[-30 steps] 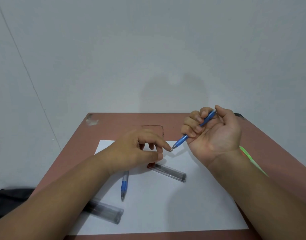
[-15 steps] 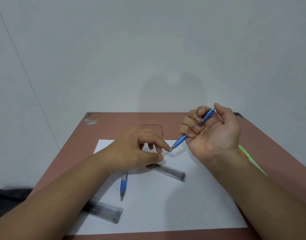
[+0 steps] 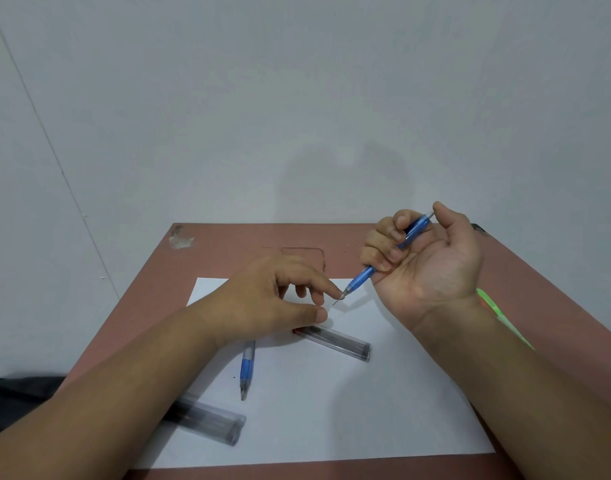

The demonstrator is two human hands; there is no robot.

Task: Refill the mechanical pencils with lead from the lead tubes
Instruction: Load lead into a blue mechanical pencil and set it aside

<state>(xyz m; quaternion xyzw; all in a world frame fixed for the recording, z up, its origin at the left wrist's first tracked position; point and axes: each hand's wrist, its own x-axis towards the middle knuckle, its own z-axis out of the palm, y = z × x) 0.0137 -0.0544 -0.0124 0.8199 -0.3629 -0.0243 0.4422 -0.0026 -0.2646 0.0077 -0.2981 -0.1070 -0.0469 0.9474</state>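
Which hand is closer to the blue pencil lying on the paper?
The left. The left hand hangs right over the top end of the lying blue pencil. The right hand is farther off to the right, gripping another blue pencil above the paper.

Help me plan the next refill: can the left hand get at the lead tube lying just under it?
Probably yes: the left hand hovers right above the lead tube, nothing lies between, and it seems to hold nothing.

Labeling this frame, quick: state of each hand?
Left hand: forefinger at the pencil tip; whether it pinches a lead cannot be told.
Right hand: closed on the blue pencil, tip pointing down-left.
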